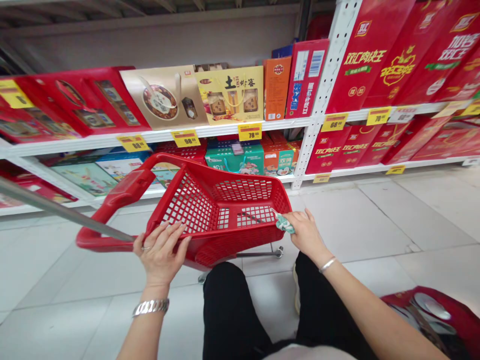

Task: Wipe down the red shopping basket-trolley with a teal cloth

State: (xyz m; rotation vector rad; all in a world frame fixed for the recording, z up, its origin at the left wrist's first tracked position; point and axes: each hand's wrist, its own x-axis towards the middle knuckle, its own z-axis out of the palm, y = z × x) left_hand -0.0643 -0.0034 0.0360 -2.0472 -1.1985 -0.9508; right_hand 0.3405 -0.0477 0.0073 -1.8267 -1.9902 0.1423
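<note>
So my left hand (161, 252) is just resting on the red shopping cart (232, 234), fingers kinda spread, while my right hand (305, 235) pinches a green-and-white cloth (285, 224) at the rim.

Yellow box (231, 111), upper center: 土蜂蜜. Red box (360, 90), upper right: 双汇肉块王. Price tags: center-left tag (185, 138) 98, center tag (249, 132) 78, right tag (335, 122) 68, next tag (378, 116) 70. Left-edge tag (15, 94) unreadable.

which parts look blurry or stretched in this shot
Head view, centre: red cart and left hand look fairly sharp; head view, left edge: red gift boxes look soft; head view, upper right: tall red boxes lean, seemingly stretched.
</note>
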